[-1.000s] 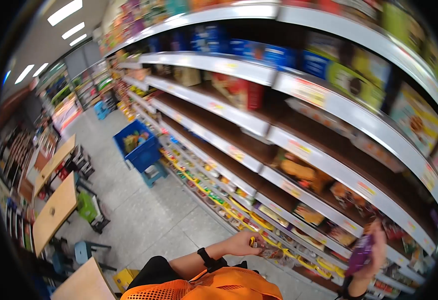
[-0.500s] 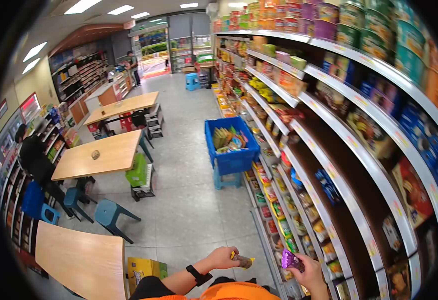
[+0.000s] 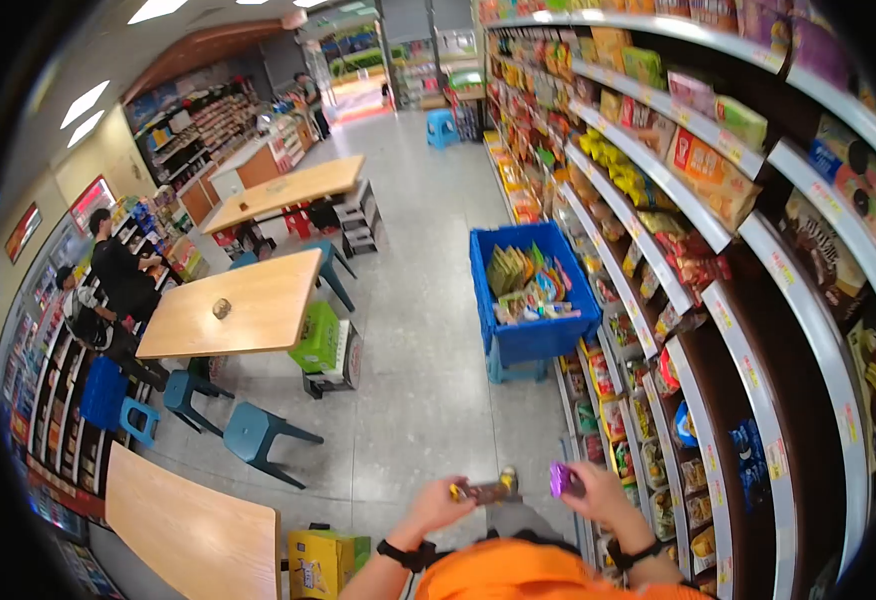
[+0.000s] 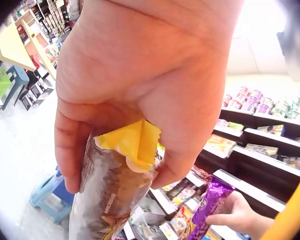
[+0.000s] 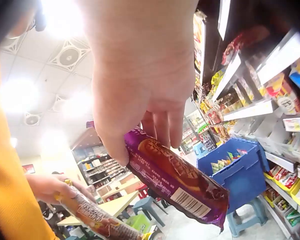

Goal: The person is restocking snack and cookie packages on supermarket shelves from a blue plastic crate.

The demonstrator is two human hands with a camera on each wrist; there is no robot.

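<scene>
My left hand [image 3: 438,506] grips a long snack packet [image 4: 110,185] by its yellow end. In the left wrist view the wrapper is brown and partly see-through, with fingers and thumb on either side. My right hand [image 3: 601,492] pinches a shiny purple snack packet [image 5: 175,175] between thumb and fingers. That one carries a biscuit picture and a white barcode label. Both packets are held in front of my body, a short gap apart. Ahead of the hands stands a blue crate [image 3: 543,340] with several colourful packets [image 3: 530,280] inside.
The crate rests on a blue stool [image 3: 516,370] beside tall snack shelves [image 3: 723,340] on the right. Wooden tables [image 3: 248,305] and blue stools [image 3: 258,425] line the left. Two people [image 3: 123,265] are by the far left shelves. A yellow box [image 3: 323,560] sits near the front table.
My view has swung from the shelves to the aisle, and the crate now looks nearer. The right hand has come away from the shelf with the purple packet; the left still holds its packet.
</scene>
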